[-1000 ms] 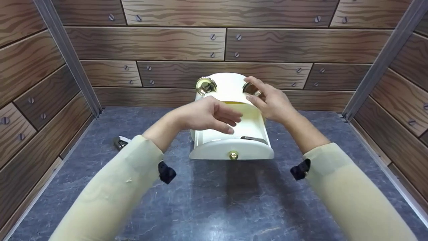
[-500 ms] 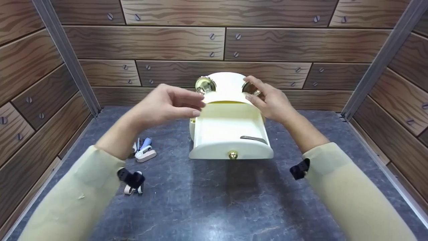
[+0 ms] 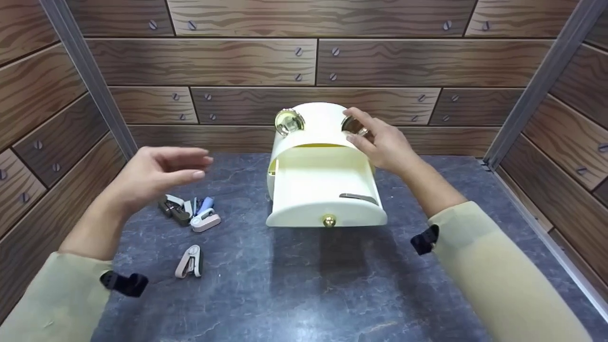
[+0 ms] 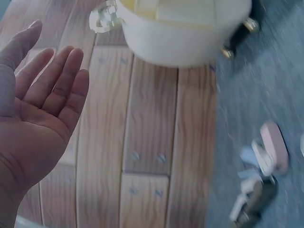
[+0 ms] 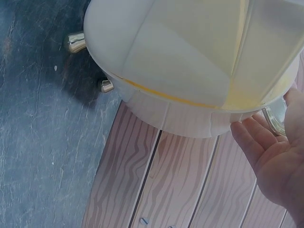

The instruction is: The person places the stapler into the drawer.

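Observation:
A white box [image 3: 325, 116] with a rounded top stands toward the back, its drawer [image 3: 293, 214] pulled out by a gold knob side. Inside the drawer, at the front right, lies a slim dark grey strip [image 3: 358, 197]. My right hand [image 3: 387, 145] grips the box at its right round gold ornament [image 3: 352, 125], thumb in front and fingers around behind. In the right wrist view, fingertips [image 5: 236, 127] rest against the box's side. My left hand [image 3: 159, 173] hovers at the left over the tabletop, holding nothing, fingers and thumb apart.
A pink-and-white mini stapler [image 3: 190, 262] lies at the front left. Behind it is a small cluster with another pink-and-white mini stapler [image 3: 205, 221], a blue piece [image 3: 206, 204] and a dark one [image 3: 175, 209]. Wood-patterned walls [image 3: 256, 64] enclose the back and sides.
My left hand has swung from over the drawer to the left, uncovering the small staplers on the table. The right hand stays at the box; the grey strip remains in the drawer.

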Tool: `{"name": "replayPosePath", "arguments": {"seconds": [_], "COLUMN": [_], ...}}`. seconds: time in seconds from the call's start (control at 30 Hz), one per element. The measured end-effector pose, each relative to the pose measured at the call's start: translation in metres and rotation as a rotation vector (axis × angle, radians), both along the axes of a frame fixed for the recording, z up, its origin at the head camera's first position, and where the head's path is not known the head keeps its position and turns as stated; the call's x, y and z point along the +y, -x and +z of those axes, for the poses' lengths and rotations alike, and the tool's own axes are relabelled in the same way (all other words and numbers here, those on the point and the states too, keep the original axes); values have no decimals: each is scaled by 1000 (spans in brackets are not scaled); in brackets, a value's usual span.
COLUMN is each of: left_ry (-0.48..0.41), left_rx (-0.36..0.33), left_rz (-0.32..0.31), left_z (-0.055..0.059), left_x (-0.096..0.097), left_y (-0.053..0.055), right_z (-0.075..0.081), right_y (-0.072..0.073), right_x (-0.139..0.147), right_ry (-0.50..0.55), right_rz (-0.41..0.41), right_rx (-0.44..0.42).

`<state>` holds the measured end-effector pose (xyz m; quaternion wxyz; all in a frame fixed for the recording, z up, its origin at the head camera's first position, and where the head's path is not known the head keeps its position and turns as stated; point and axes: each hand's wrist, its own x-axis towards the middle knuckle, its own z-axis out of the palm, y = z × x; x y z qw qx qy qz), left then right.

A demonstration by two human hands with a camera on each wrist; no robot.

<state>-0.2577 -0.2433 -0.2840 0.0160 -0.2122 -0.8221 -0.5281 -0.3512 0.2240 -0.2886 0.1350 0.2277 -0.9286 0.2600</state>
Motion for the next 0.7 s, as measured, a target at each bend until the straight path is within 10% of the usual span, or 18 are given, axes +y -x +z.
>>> {"name": "replayPosePath", "arguments": {"seconds": [0.7], "left_ry": [24], "left_rx": [-272], "left_rz": [-60], "left_z": [-96], "left_x": [-70], "left_y": [-18], "right_z": [0], "right_y": [1], "right_x": [-1], "right_ry": [-11], "right_rz": [-15], "right_rx": [-5]}}
